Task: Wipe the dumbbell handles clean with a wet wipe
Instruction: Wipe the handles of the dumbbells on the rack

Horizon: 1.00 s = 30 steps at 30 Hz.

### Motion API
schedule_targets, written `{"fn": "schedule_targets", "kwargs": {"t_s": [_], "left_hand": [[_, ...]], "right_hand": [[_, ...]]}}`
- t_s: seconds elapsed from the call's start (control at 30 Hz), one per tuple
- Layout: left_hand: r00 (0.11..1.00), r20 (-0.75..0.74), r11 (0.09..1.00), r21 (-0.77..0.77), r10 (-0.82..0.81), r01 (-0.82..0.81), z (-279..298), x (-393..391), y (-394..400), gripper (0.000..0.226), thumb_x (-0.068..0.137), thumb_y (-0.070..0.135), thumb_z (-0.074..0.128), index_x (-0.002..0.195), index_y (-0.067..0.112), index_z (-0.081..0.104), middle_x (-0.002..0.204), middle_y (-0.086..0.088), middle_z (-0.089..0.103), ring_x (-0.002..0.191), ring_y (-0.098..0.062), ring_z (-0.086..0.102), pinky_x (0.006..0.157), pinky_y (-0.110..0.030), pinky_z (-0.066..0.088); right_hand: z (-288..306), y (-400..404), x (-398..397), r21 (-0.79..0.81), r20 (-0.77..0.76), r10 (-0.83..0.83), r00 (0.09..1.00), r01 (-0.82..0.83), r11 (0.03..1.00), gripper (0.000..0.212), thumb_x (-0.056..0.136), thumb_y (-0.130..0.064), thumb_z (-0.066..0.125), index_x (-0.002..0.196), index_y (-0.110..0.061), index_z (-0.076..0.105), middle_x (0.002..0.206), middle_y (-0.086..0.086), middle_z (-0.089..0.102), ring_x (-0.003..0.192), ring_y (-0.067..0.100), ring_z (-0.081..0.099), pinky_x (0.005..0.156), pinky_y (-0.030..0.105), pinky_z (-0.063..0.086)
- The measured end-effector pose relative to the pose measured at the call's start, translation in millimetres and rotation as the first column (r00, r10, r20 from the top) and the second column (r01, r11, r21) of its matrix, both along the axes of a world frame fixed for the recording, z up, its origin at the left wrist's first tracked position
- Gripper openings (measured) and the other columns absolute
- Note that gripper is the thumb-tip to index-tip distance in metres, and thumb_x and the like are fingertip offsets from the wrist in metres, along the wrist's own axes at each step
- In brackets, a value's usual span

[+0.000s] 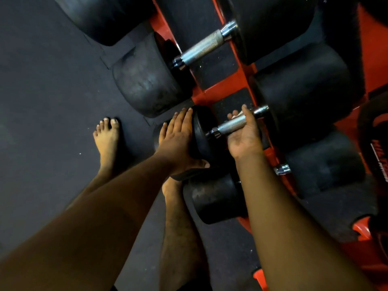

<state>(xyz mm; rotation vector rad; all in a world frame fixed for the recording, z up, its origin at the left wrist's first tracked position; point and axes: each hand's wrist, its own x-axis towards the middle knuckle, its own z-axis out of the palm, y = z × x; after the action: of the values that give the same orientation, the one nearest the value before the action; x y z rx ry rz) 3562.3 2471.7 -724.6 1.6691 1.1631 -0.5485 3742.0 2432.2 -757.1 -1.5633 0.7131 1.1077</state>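
Where we are: standing barefoot at the red dumbbell rack (220, 85), looking straight down at it. Looks like we're turning or steadying one dumbbell, not wiping yet.

Task's thing: the small dumbbell (204, 133) sits in the middle slot of the rack, its knurled handle (232, 124) running between the near black head and the far one.

Left hand: our left hand (178, 139) lies flat against the outer face of the near head, fingers straight and together, thumb hooked under the lower edge. Our guess is it's bracing the weight so it doesn't roll.

Right hand: our right hand (244, 133) comes at the handle palm up from below, fingers curled round the far part of the bar, thumb up alongside. So it's holding the bar itself.

Wet wipe: honestly can't see one anywhere. If there's one tucked in the right palm, it's hidden.

Neighbours: a bigger dumbbell (201, 49) further up the rack with its handle bare, and another one (216, 198) nearer us, mostly covered by our right forearm.

Progress: early, we'd say. No telling whether any handle here has been wiped.

Watch out: bare toes (109, 122) right by the rack, so keep that weight seated.
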Motion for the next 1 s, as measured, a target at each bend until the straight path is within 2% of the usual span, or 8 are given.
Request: {"fn": "schedule_targets", "kwargs": {"t_s": [0.13,0.33,0.47,0.57,0.67,0.83,0.9,1.0], "left_hand": [[1.000,-0.005,1.000,-0.012,0.004,-0.004,0.3,1.0,1.4,0.158,0.051,0.059,0.094,0.161,0.020,-0.013,0.170,0.002,-0.010,0.156,-0.018,-0.012,0.127,-0.045,-0.005],[1.000,0.005,1.000,-0.012,0.003,-0.003,-1.2,-1.2,0.5,0.157,0.052,0.061,0.092,0.161,0.020,-0.014,0.170,0.002,-0.012,0.156,-0.018,-0.014,0.126,-0.044,-0.007],[1.000,0.002,1.000,-0.013,0.008,-0.008,-1.7,0.2,0.2,0.157,0.052,0.061,0.092,0.161,0.020,-0.014,0.170,0.001,-0.011,0.156,-0.018,-0.013,0.127,-0.046,-0.004],[1.000,0.005,1.000,-0.001,0.007,-0.007,-2.6,-0.3,-1.5,0.157,0.052,0.062,0.092,0.161,0.020,-0.013,0.170,0.001,-0.011,0.156,-0.018,-0.012,0.127,-0.045,-0.004],[1.000,0.001,1.000,0.002,0.005,-0.005,-2.0,-0.5,-0.7,0.157,0.052,0.060,0.093,0.161,0.020,-0.013,0.170,0.001,-0.010,0.156,-0.019,-0.011,0.126,-0.044,-0.005],[1.000,0.008,1.000,0.005,0.003,-0.003,-0.6,-0.6,-0.7,0.156,0.053,0.059,0.093,0.161,0.020,-0.013,0.171,0.001,-0.009,0.157,-0.018,-0.010,0.126,-0.044,-0.004],[1.000,0.006,1.000,0.002,0.008,-0.008,-0.5,-1.0,-0.2,0.156,0.053,0.059,0.093,0.161,0.020,-0.013,0.170,0.002,-0.009,0.156,-0.018,-0.010,0.126,-0.044,-0.006],[1.000,0.017,1.000,-0.002,0.013,-0.013,-0.2,-0.9,0.5,0.156,0.053,0.058,0.093,0.161,0.020,-0.012,0.170,0.002,-0.009,0.156,-0.018,-0.010,0.126,-0.044,-0.005]], "right_hand": [[11.5,-16.9,-20.3,0.010,-0.084,0.250,0.965,-0.250,0.968,0.007,0.089,-0.015,0.069,0.095,-0.016,0.065,0.091,0.003,0.070,0.085,0.017,0.068,0.081,0.034,0.056],[10.0,-11.6,14.4,0.140,0.071,0.006,0.997,-0.016,0.990,0.008,0.097,-0.022,0.058,0.100,-0.017,0.063,0.088,-0.004,0.071,0.090,0.010,0.065,0.081,0.026,0.054],[-3.9,-24.1,-25.0,-0.080,0.051,0.318,0.947,-0.314,0.946,0.015,0.094,-0.029,0.066,0.102,-0.016,0.062,0.097,0.004,0.071,0.092,0.018,0.067,0.087,0.037,0.054],[-8.9,-43.0,-40.9,-0.465,0.091,0.783,0.615,-0.669,0.580,0.046,0.090,-0.053,0.060,0.111,-0.012,0.062,0.113,0.013,0.069,0.106,0.031,0.066,0.095,0.046,0.052],[2.6,-55.3,-39.8,-0.557,0.106,0.939,0.328,-0.762,0.329,0.025,0.101,-0.028,0.055,0.112,-0.010,0.068,0.106,0.011,0.072,0.101,0.028,0.067,0.091,0.042,0.053],[50.4,-49.3,-24.5,-0.523,0.448,0.894,0.025,-0.803,0.284,0.030,0.095,-0.015,0.056,0.121,-0.013,0.071,0.109,0.007,0.075,0.100,0.021,0.070,0.089,0.037,0.056],[47.8,-34.9,-3.7,-0.642,0.595,0.766,-0.242,-0.717,0.272,0.035,0.095,-0.006,0.052,0.126,-0.009,0.069,0.121,0.013,0.071,0.114,0.025,0.066,0.099,0.036,0.052],[17.3,-23.9,31.2,-0.829,0.396,0.697,-0.598,-0.559,-0.008,0.041,0.093,0.002,0.049,0.130,-0.004,0.064,0.138,0.019,0.060,0.136,0.035,0.050,0.116,0.044,0.035]]}}
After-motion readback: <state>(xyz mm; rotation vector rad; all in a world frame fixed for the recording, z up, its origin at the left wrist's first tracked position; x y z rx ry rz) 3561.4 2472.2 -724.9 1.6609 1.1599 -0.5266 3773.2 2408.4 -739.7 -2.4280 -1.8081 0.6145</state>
